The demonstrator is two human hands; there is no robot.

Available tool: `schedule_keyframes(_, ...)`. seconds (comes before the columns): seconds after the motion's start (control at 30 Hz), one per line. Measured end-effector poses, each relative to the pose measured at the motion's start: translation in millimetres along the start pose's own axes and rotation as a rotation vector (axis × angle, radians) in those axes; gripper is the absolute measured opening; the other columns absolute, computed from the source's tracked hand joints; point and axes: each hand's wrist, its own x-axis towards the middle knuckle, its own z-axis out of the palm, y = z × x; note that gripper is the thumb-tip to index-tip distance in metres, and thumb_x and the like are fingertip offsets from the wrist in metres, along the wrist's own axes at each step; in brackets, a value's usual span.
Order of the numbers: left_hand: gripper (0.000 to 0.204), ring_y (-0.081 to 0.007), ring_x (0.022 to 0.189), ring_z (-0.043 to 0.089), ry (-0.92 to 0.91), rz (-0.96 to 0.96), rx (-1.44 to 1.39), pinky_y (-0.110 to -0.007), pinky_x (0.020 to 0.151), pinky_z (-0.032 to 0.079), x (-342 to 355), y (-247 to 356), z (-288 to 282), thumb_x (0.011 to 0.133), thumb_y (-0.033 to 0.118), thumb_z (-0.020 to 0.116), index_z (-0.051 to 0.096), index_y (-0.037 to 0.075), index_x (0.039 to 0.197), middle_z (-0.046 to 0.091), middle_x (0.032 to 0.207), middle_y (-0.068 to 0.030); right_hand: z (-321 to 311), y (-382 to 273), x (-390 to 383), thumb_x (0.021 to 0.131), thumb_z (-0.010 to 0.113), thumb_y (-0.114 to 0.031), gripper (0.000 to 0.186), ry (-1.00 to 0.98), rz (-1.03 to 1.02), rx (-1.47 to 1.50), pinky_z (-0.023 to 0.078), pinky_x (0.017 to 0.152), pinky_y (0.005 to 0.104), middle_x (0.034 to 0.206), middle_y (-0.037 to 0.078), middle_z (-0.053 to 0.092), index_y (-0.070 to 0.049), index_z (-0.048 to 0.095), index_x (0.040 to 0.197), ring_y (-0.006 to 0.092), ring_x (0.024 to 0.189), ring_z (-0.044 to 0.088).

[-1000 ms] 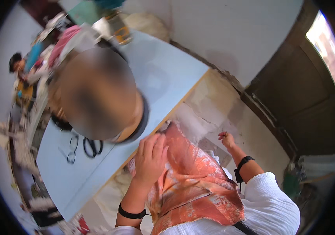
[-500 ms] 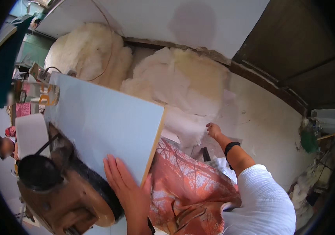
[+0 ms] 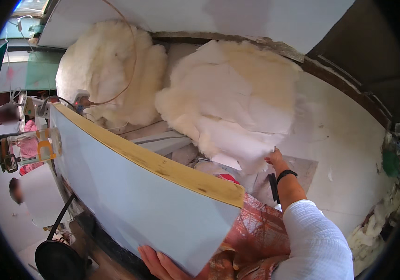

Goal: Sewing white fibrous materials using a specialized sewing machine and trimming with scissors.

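Observation:
My left hand (image 3: 160,261) rests with its fingers extended on the pale blue tabletop (image 3: 139,177) near the bottom, beside a brown sewing machine with a black handwheel (image 3: 59,259). My right hand (image 3: 275,158) reaches down past the table's corner to the lower edge of a pile of white, fluffy batting (image 3: 228,102) on the floor. Its fingers are curled; what they grip, if anything, is too small to make out. An orange patterned cloth (image 3: 256,224) lies over my lap beneath my right arm.
A second batting pile (image 3: 104,70) lies by the wall, with a power strip and cables (image 3: 82,100) at the table's end. A glass container (image 3: 34,144) stands left, near a partly hidden person (image 3: 15,190). A dark door (image 3: 368,46) is at right; clutter (image 3: 377,224) lines that side.
My view has swung toward the wall and floor. My left hand has shifted onto the tabletop. My right arm stretches toward the batting, its hand now at the pile's edge.

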Motion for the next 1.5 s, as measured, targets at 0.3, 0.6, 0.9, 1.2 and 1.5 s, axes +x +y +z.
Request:
schedule_keyframes(0.3,0.09,-0.0523,0.133,0.03,-0.009,0.016,-0.069,-0.062,0.107,0.029,-2,-2,-2,0.085,0.045,0.068,0.023,-0.005,0.145,0.027,0.146,-0.034,16,-5,-12,0.089,0.067,-0.016,0.018,-0.008,0.067,0.255,0.036,0.04,0.0244,0.068,0.002,0.05,-0.008,0.051,0.093,0.0127,0.049,0.046)
schedule_keyframes(0.6,0.096,-0.0533,0.133,0.028,0.049,0.022,-0.112,-0.06,0.107,0.029,0,-6,-3,0.071,0.025,0.081,0.024,-0.007,0.142,0.026,0.146,-0.0319,6,-112,-171,0.088,0.069,-0.018,0.013,-0.363,-0.319,0.155,0.03,0.043,0.0235,0.069,-0.004,0.05,-0.01,0.058,0.089,0.0061,0.05,0.04)
schedule_keyframes(0.9,0.087,-0.0436,0.138,0.025,0.212,0.066,-0.232,-0.052,0.112,0.026,-4,-6,19,0.072,0.016,0.079,0.03,-0.004,0.141,0.026,0.149,-0.0248,-67,-260,-428,0.092,0.065,-0.023,0.015,-0.56,-0.806,0.127,0.037,0.053,0.0194,0.073,-0.008,0.053,-0.009,0.062,0.097,0.0017,0.059,0.046)
schedule_keyframes(1.2,0.072,-0.0389,0.13,0.04,0.515,0.278,-0.697,-0.043,0.105,0.039,-55,31,18,0.081,0.008,0.071,0.032,-0.003,0.141,0.032,0.147,-0.0219,-154,-281,-651,0.094,0.062,-0.024,0.016,-0.617,-1.182,-0.091,0.044,0.058,0.019,0.079,-0.005,0.058,-0.008,0.06,0.097,0.0011,0.067,0.054)
schedule_keyframes(1.5,0.06,-0.0303,0.114,0.057,0.264,0.265,-1.506,-0.036,0.096,0.045,-100,101,-5,0.083,0.008,0.068,0.04,-0.001,0.136,0.057,0.123,-0.0201,-198,-212,-823,0.092,0.065,-0.021,0.023,-1.002,-1.477,0.223,0.053,0.071,0.0243,0.089,0.003,0.066,-0.006,0.062,0.109,0.008,0.078,0.064)
